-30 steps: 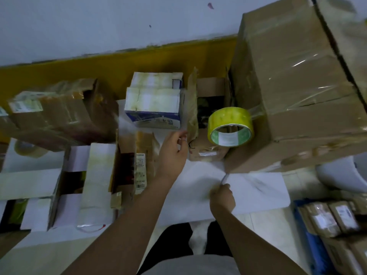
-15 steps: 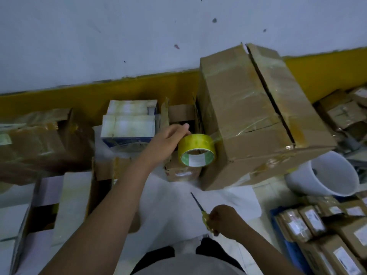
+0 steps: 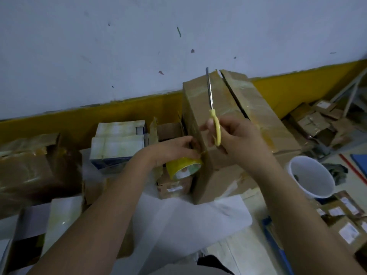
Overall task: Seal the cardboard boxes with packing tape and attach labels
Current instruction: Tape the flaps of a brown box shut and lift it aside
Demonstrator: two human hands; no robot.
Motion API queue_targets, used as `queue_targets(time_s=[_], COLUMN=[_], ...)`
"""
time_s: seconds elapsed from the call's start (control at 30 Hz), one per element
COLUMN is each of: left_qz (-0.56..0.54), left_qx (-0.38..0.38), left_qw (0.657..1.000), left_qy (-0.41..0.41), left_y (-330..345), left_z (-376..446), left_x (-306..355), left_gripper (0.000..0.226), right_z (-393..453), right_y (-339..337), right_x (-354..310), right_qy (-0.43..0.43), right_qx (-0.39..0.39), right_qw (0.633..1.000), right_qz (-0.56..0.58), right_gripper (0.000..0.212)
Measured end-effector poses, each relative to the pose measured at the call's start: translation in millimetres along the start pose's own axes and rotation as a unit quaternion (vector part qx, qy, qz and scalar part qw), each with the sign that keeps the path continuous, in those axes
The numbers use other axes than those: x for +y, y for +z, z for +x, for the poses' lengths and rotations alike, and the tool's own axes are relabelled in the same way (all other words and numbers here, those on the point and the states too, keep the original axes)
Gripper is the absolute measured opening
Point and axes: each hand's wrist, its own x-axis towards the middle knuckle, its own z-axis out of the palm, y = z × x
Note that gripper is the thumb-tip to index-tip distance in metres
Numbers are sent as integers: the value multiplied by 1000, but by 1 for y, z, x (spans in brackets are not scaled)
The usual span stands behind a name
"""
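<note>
Seated on the floor among parcels, I grip a roll of yellow packing tape [image 3: 183, 167] with my left hand [image 3: 170, 150], fingers curled over its top, holding it against the near left edge of the large cardboard box [image 3: 228, 135] that stands in front of me by the wall. My right hand [image 3: 236, 135], raised over the box's near face and a little apart from the left, is closed round the yellow handles of a pair of scissors [image 3: 213, 116], the blades pointing up and away; whether the blades are parted I cannot tell. The big box is wrapped in glossy tape, yet a dark gap runs along the seam between its top flaps. Just left of it, behind the roll, a small carton [image 3: 168, 132] stands with its flaps up, its contents lost in shadow, and below the roll sits a small taped parcel [image 3: 172, 187] bearing a label. Farther left of the box are a blue-and-white carton [image 3: 117, 143] and a brown taped box [image 3: 37, 169]. To the right of the big box a white bucket [image 3: 311, 175] lies tilted, something small and dark inside it, with a blue crate [image 3: 278, 245] of labelled brown parcels [image 3: 345, 229] nearer to me. White sheets [image 3: 188, 221] cover the floor below the box.
</note>
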Motion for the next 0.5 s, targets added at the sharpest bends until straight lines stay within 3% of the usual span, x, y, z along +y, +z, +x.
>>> queue_targets(time_s=[0.07, 0.17, 0.37, 0.5], left_qz=[-47, -33, 16, 0], left_qx=[-27, -65, -64, -65], left_qw=[998, 996, 998, 997], left_qy=[-23, -51, -19, -27], left_y=[0, -2, -5, -12], left_z=[-3, -6, -7, -11], left_x=[-5, -17, -13, -14], left_gripper=[32, 21, 21, 15], right_z=[26, 38, 31, -26], right_y=[9, 12, 0, -16], right_x=[21, 52, 30, 8], right_qy=[-5, 2, 28, 43], right_qx=[18, 36, 49, -39], right_qw=[998, 989, 998, 998], right_qz=[-62, -142, -23, -38], right_gripper=[30, 29, 47, 67])
